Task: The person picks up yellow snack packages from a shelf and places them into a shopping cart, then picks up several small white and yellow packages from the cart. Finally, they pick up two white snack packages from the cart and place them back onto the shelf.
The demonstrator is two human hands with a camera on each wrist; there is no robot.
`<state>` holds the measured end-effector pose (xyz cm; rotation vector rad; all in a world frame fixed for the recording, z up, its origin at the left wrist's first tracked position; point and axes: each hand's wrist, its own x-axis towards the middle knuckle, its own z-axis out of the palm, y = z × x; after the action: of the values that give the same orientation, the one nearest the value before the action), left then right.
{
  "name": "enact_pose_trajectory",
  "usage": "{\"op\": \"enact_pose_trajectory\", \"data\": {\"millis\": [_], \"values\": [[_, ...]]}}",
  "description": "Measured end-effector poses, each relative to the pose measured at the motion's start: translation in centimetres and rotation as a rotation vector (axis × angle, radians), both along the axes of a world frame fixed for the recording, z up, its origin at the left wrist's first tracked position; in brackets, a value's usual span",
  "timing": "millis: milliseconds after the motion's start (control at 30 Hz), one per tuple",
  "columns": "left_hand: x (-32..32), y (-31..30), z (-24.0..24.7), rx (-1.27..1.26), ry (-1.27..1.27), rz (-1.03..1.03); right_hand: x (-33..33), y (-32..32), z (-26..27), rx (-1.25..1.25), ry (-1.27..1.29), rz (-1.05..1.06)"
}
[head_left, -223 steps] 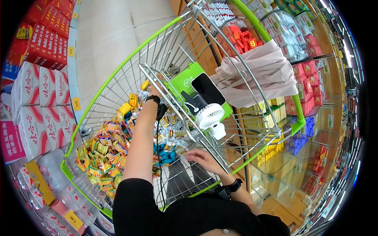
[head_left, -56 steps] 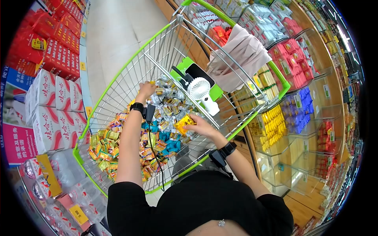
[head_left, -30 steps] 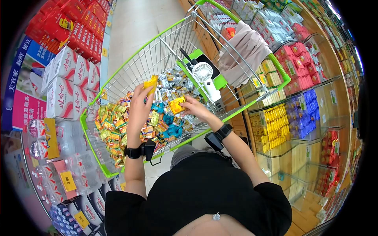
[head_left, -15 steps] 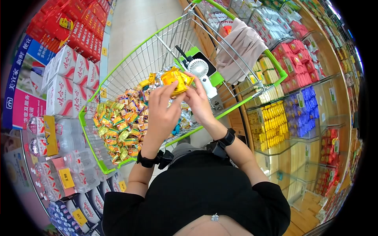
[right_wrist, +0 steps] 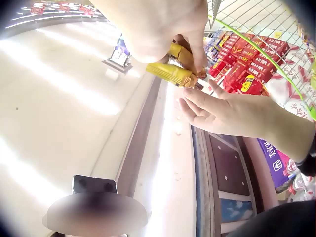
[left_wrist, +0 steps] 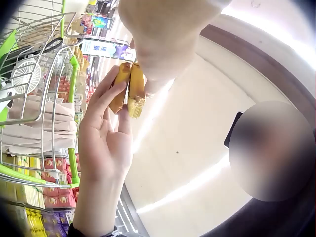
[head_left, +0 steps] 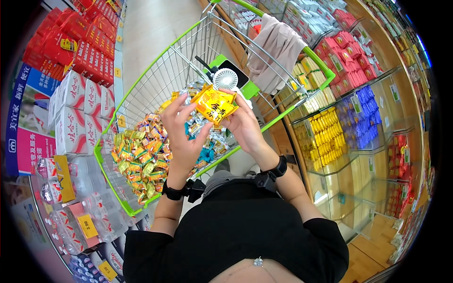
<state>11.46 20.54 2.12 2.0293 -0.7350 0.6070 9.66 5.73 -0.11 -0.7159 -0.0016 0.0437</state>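
My right hand (head_left: 246,127) grips two yellow snack packets stacked together above the cart. The upper packet (head_left: 214,104) faces up with black lettering in the head view. Seen edge-on in the left wrist view, the two packets (left_wrist: 137,89) lie face to face between the right fingers and thumb. My left hand (head_left: 181,134) is just left of them, fingers spread and thumb close to the packet's edge, holding nothing. Its fingertips also show right beside the packets in the right wrist view, where the left hand (right_wrist: 232,111) is open.
Small wrapped candies (head_left: 146,155) fill the lower basket of the green-edged shopping cart (head_left: 155,75). A white fan (head_left: 225,79), a phone (head_left: 236,73) and a pink cloth (head_left: 276,52) are on the cart. Stacked cartons (head_left: 73,104) stand left; snack bins (head_left: 325,137) line the right.
The left hand came up from the cart with one yellow packet, while the right hand held another. Both packets were brought together, and the left hand has let go, leaving both in the right.
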Motion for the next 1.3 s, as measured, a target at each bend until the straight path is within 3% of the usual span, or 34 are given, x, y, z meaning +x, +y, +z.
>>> {"op": "enact_pose_trajectory", "data": {"millis": [900, 1300], "values": [[-5.3, -5.8, 0.0, -0.016, 0.000, -0.164, -8.1, -5.4, 1.7, 0.048, -0.075, -0.108], [-10.9, -13.6, -2.1, -0.145, 0.004, -0.404, -16.0, -11.6, 2.2, -0.305, -0.125, -0.333]]}}
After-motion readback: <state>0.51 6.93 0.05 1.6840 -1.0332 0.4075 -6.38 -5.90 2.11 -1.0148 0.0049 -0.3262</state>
